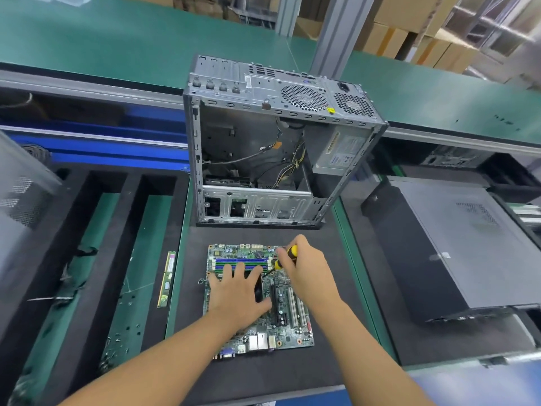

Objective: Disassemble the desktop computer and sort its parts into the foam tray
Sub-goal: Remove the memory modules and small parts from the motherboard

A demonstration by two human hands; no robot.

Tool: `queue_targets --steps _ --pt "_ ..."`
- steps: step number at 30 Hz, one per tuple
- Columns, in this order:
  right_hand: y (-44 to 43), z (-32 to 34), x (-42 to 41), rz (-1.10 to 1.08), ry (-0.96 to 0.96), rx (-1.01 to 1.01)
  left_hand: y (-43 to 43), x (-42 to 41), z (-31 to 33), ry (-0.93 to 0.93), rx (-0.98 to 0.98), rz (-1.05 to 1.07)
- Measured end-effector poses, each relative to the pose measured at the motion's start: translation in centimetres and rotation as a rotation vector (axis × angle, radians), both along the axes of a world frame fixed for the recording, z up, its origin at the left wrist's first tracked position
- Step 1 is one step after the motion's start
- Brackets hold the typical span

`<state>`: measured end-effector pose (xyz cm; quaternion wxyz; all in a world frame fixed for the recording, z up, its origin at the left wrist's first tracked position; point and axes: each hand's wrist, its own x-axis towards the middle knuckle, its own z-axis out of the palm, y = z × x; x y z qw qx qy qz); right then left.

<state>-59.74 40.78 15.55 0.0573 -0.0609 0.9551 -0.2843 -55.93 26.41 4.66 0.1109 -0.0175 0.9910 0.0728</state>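
Note:
A green motherboard (288, 323) lies flat on the black mat (336, 341) in front of me. My left hand (238, 297) rests spread on a black part at the board's middle, mostly hiding it. My right hand (307, 268) grips a yellow-and-black screwdriver (285, 257), its tip angled down onto the board beside my left fingers. Behind the board stands the opened grey computer case (263, 142), with loose cables and a power supply (339, 150) inside. The black foam tray (96, 259) lies to the left. A memory stick (167, 278) sits at its right edge.
Small screws (117, 341) lie scattered in one tray slot. A dark case side panel (456, 244) lies flat on the right. A grey mesh panel (20, 189) stands at the far left. Cardboard boxes (409, 27) are stacked beyond the green conveyor (146, 33).

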Motion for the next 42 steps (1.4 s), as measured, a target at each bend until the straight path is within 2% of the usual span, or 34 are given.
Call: queue_targets --steps 8,31,38,40,42 --pt "0.2 0.2 0.1 0.017 -0.016 -0.010 0.4 -0.2 -0.5 0.137 0.163 0.168" --pt "0.0 0.9 0.4 0.035 0.005 -0.031 0.6 -0.1 -1.0 0.239 0.181 0.188" --pt "-2.2 1.9 -0.2 0.208 0.030 0.270 0.0 -0.5 -0.8 0.141 0.212 0.151" --pt "-2.7 2.4 -0.9 0.245 -0.032 0.279 -0.6 -0.8 -0.7 0.134 0.222 0.063" --pt "-2.5 3.2 -1.8 0.266 -0.102 0.276 -0.8 -1.4 -0.5 0.189 0.323 -0.010"
